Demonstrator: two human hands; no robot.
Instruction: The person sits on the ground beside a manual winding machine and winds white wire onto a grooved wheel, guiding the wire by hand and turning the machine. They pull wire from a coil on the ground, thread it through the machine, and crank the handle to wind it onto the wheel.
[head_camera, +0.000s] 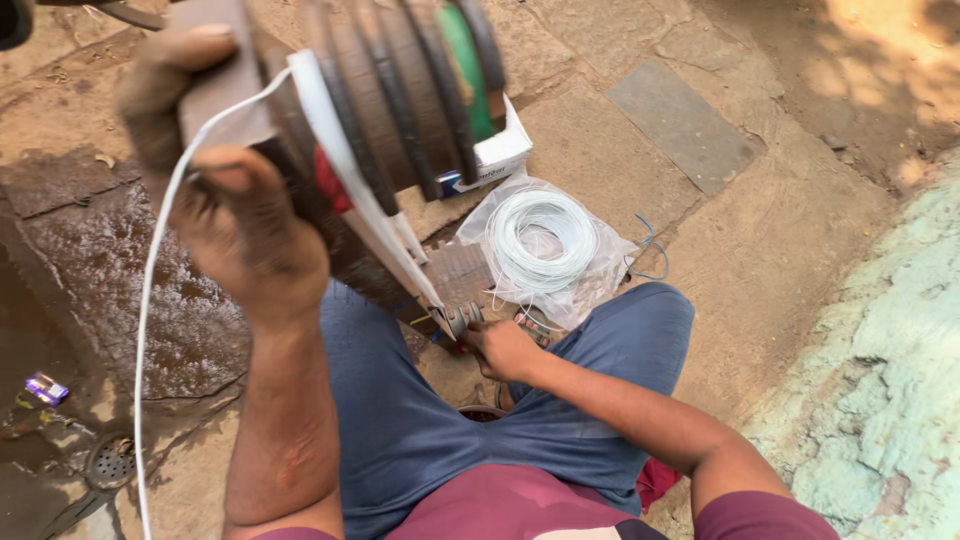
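Note:
My left hand (235, 215) is raised close to the camera and grips a brown ribbed cylinder part (390, 90) with dark rings, a red spot and a green end. A white wire (150, 300) runs from it down past my wrist. A white strip (375, 220) stretches from the part down to my right hand (500, 348), which pinches a small grey metal tool (462, 320) at the strip's lower end, just above my blue-trousered knees.
A coil of white wire (540, 240) lies on a clear plastic bag on the stone ground. A white cardboard box (500, 155) sits behind it. A wet dark slab (120, 290) and a round drain (108, 460) lie at left; a rough pale wall (890, 400) at right.

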